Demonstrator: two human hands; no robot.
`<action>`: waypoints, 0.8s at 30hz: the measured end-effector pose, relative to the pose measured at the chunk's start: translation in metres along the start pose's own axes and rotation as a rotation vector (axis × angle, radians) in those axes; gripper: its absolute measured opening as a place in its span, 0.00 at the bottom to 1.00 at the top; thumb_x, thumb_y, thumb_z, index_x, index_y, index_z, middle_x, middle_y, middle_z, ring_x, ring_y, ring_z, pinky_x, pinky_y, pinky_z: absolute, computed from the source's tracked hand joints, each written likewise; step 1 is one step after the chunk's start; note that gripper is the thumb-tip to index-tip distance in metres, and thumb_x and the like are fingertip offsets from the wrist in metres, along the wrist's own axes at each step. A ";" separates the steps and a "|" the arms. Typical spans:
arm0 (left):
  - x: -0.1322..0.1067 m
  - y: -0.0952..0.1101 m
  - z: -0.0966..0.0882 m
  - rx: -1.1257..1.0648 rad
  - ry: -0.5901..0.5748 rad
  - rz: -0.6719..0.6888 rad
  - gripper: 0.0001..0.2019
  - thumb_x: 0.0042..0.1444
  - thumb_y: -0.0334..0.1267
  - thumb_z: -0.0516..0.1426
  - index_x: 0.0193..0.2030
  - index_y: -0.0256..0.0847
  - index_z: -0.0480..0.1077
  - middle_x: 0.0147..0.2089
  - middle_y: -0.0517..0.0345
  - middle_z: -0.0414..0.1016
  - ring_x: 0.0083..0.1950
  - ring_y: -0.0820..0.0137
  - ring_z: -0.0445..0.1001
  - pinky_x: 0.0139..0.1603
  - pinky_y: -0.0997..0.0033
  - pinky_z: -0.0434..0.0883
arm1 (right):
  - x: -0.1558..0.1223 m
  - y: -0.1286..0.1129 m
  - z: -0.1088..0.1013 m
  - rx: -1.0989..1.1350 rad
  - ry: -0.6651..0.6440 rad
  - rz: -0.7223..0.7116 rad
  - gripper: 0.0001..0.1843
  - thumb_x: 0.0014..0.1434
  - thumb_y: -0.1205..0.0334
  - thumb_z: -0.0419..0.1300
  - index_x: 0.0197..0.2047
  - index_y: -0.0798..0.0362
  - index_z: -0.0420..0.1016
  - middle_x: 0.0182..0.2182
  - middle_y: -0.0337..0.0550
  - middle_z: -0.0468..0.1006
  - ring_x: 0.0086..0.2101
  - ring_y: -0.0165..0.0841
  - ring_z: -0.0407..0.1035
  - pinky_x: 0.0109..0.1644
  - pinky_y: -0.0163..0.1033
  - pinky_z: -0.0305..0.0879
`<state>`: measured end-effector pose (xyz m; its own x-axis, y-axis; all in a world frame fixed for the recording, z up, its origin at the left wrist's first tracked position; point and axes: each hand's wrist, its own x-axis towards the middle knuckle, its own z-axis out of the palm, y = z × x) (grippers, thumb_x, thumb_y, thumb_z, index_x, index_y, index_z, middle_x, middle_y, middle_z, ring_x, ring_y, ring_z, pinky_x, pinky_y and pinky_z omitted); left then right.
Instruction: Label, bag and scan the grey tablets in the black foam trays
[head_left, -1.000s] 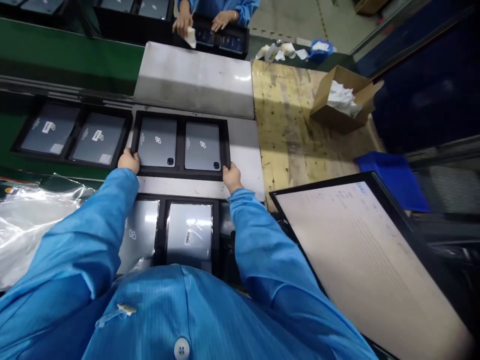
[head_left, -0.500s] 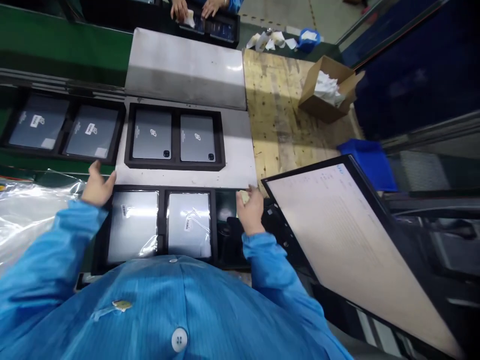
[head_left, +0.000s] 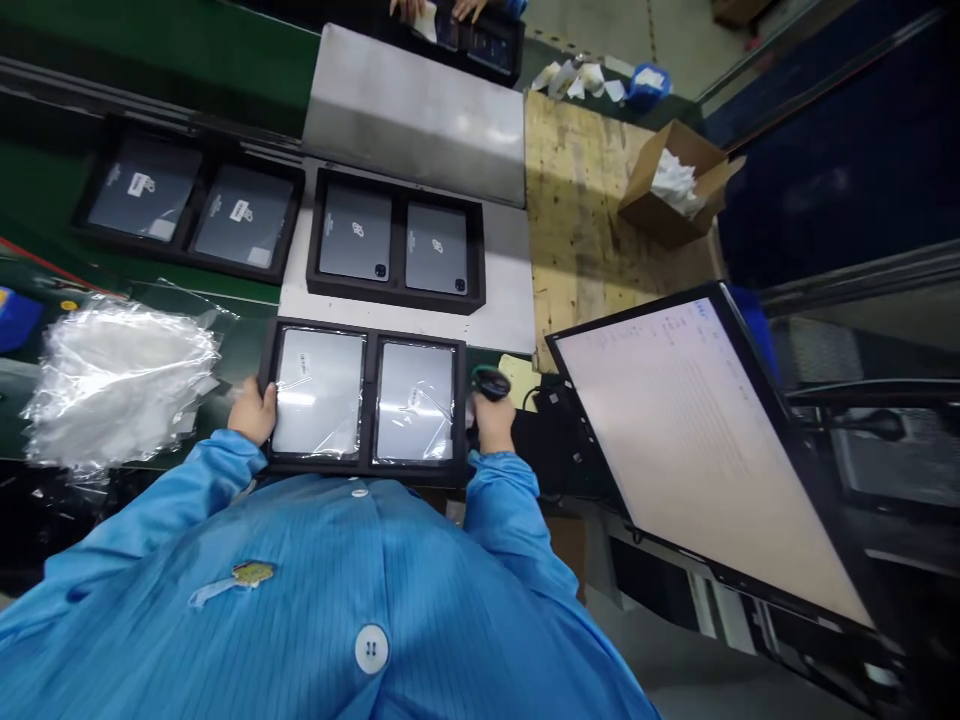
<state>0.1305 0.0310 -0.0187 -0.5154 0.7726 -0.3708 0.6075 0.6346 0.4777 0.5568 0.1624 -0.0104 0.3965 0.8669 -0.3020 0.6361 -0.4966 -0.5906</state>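
A black foam tray (head_left: pixel 370 400) lies close against my body. In its two compartments lie two tablets, the left tablet (head_left: pixel 319 420) and the right tablet (head_left: pixel 415 415), each in clear film with a small barcode label. My left hand (head_left: pixel 253 412) grips the tray's left edge, thumb at the rim. Just off the tray's right side, my right hand (head_left: pixel 493 425) is wrapped round a dark handheld barcode scanner (head_left: pixel 491 381), its head pointing away from me. The hand hides the scanner's handle.
Behind stand a second tray (head_left: pixel 397 292) and, left, a third tray (head_left: pixel 180 248), with grey tablets. Clear plastic bags (head_left: pixel 124 380) lie left. A monitor (head_left: pixel 705 440), yellow pad (head_left: pixel 521 382) and carton (head_left: pixel 660 190) are right. A co-worker's hands (head_left: pixel 439 10) handle devices at the top.
My left hand has closed on the near tray's edge. My right hand has drawn in beside the tray and now shows the scanner. The whole view has shifted.
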 end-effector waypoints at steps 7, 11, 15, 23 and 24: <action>-0.004 0.010 0.000 -0.035 -0.111 -0.012 0.30 0.69 0.49 0.43 0.70 0.30 0.60 0.55 0.28 0.78 0.54 0.44 0.80 0.54 0.49 0.73 | -0.065 -0.147 0.041 -0.293 -0.520 -0.979 0.11 0.50 0.66 0.69 0.39 0.53 0.80 0.37 0.49 0.84 0.41 0.48 0.79 0.48 0.45 0.71; -0.005 0.013 0.000 -0.087 -0.138 -0.011 0.29 0.70 0.49 0.43 0.69 0.31 0.61 0.56 0.27 0.78 0.54 0.44 0.80 0.54 0.49 0.73 | -0.093 -0.199 0.091 -0.562 -0.644 -1.102 0.09 0.51 0.69 0.70 0.37 0.54 0.79 0.36 0.53 0.83 0.40 0.50 0.78 0.48 0.46 0.69; -0.008 0.016 0.000 -0.118 -0.158 -0.005 0.28 0.71 0.47 0.44 0.69 0.29 0.60 0.58 0.24 0.77 0.57 0.41 0.79 0.55 0.46 0.73 | -0.095 -0.213 0.103 -0.760 -0.631 -1.114 0.11 0.50 0.72 0.70 0.38 0.57 0.81 0.38 0.55 0.84 0.41 0.49 0.78 0.48 0.44 0.69; -0.011 0.023 -0.003 -0.126 -0.181 -0.048 0.25 0.73 0.46 0.45 0.69 0.33 0.59 0.62 0.29 0.75 0.61 0.45 0.77 0.60 0.50 0.72 | -0.105 -0.223 0.093 -1.005 -0.614 -1.134 0.17 0.58 0.64 0.65 0.50 0.59 0.81 0.45 0.58 0.85 0.47 0.49 0.80 0.49 0.42 0.71; -0.010 0.023 -0.004 -0.122 -0.179 -0.046 0.25 0.73 0.46 0.45 0.69 0.33 0.59 0.62 0.29 0.75 0.61 0.45 0.77 0.60 0.50 0.72 | -0.105 -0.222 0.092 -0.996 -0.614 -1.127 0.17 0.58 0.64 0.65 0.50 0.59 0.81 0.46 0.57 0.85 0.48 0.49 0.80 0.50 0.42 0.71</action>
<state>0.1474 0.0373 -0.0011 -0.4191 0.7409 -0.5247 0.5022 0.6707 0.5458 0.3126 0.1858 0.0836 -0.6961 0.5546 -0.4559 0.6555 0.7499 -0.0887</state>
